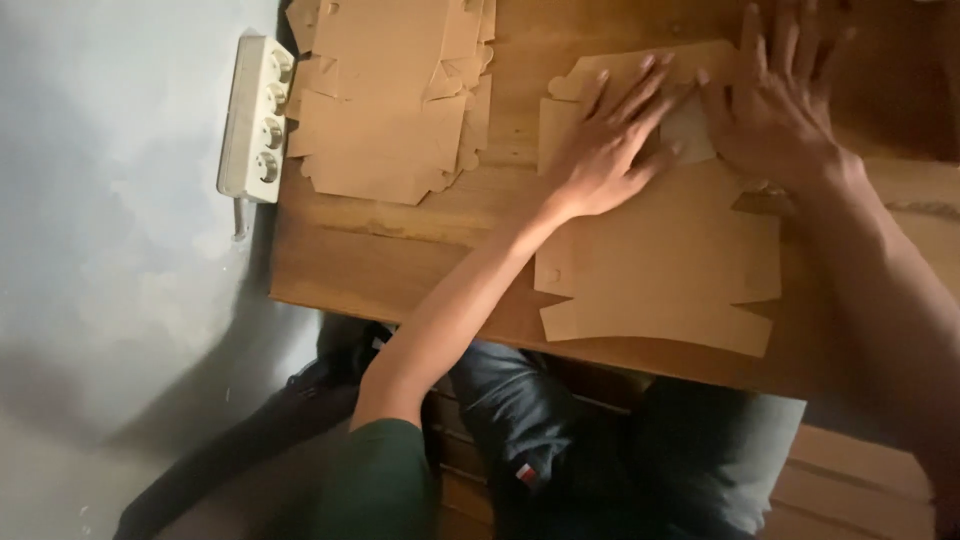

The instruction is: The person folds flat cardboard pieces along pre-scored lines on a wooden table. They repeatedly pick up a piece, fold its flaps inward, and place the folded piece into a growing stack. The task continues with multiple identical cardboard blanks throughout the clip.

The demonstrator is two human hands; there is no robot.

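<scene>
A flat brown cardboard box blank (660, 270) lies on the wooden table (360, 250) in front of me. My left hand (610, 145) presses flat on its upper part, fingers spread and pointing away from me. My right hand (775, 105) lies flat beside it on the blank's upper right flap, fingers also spread. Both palms rest on the cardboard; neither hand grips anything.
A stack of similar flat cardboard blanks (390, 95) sits at the table's far left. A white power strip (255, 120) hangs at the table's left edge against the pale wall. My legs in dark trousers (560, 440) show below the near edge.
</scene>
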